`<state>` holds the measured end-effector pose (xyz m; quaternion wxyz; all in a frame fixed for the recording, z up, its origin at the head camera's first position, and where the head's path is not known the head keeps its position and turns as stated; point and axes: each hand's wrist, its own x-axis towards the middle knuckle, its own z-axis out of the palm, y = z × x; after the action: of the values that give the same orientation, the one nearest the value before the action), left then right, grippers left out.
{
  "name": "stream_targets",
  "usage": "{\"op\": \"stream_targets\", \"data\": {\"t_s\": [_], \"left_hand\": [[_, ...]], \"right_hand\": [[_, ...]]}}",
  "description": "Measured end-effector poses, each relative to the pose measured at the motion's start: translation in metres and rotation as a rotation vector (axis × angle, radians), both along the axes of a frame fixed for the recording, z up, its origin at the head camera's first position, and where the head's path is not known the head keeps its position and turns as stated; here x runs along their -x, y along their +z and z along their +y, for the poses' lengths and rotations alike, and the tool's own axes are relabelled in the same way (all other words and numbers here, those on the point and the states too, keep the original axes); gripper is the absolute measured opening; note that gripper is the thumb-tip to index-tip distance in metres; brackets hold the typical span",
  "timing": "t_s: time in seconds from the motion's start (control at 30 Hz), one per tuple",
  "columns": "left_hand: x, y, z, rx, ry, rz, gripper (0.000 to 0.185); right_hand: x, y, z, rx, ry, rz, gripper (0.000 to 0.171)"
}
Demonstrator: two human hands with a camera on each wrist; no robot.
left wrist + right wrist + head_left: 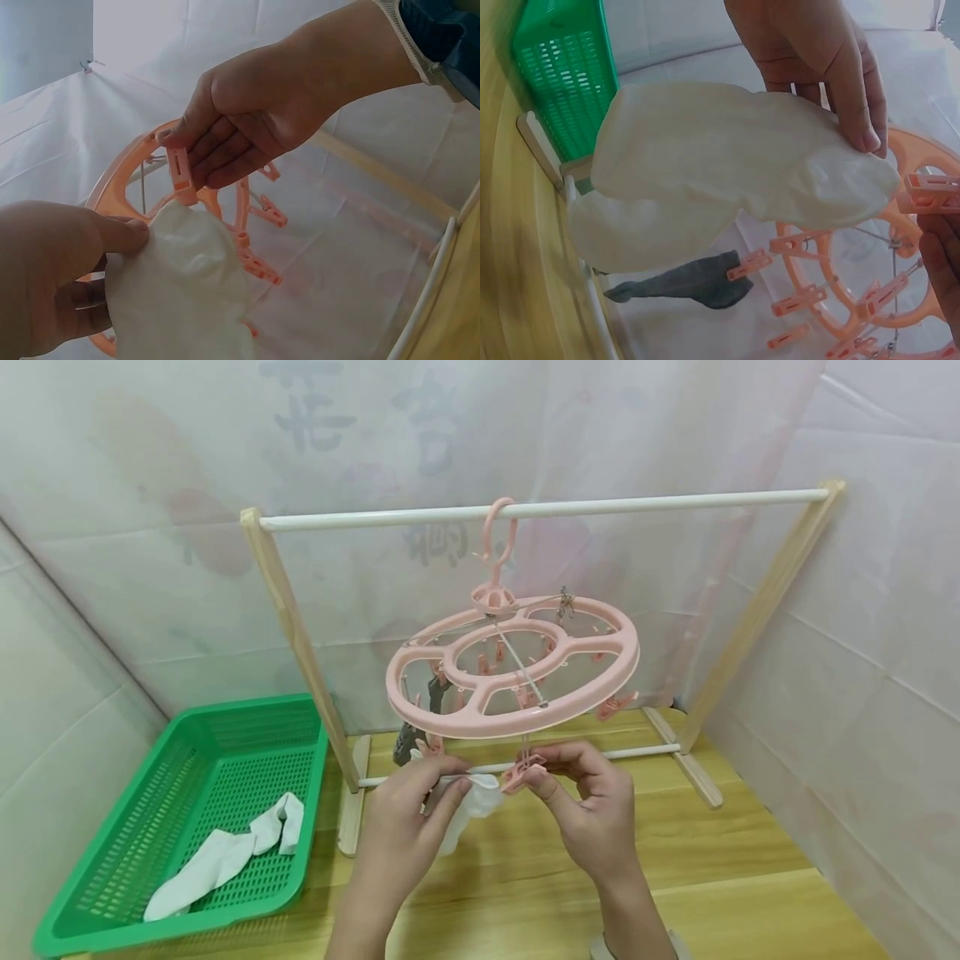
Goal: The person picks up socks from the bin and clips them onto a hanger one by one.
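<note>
Holding a white sock (471,806) up, the left hand (408,818) brings it to the pink peg (522,772) the right hand (592,810) pinches, ready for clipping.

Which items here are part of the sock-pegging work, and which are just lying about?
In use: left hand, white sock, right hand, pink clip, round peg hanger.
Lying about: green basket, white socks in it, grey sock already pegged.
</note>
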<state>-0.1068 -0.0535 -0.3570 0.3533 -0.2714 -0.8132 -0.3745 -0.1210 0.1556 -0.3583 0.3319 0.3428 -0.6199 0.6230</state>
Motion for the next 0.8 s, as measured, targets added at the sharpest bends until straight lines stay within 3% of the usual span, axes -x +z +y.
{"op": "stream_targets", "data": {"t_s": [0.37,0.8], "left_hand": [[-0.001,-0.001,0.007,0.071,0.027,0.054,0.018],[-0.001,0.001,0.013,0.124,0.022,0.137,0.015]], "right_hand": [[0.001,0.000,-0.002,0.042,0.026,0.042,0.015],[0.002,-0.001,-0.002,-0.011,0.051,0.066,0.015]]}}
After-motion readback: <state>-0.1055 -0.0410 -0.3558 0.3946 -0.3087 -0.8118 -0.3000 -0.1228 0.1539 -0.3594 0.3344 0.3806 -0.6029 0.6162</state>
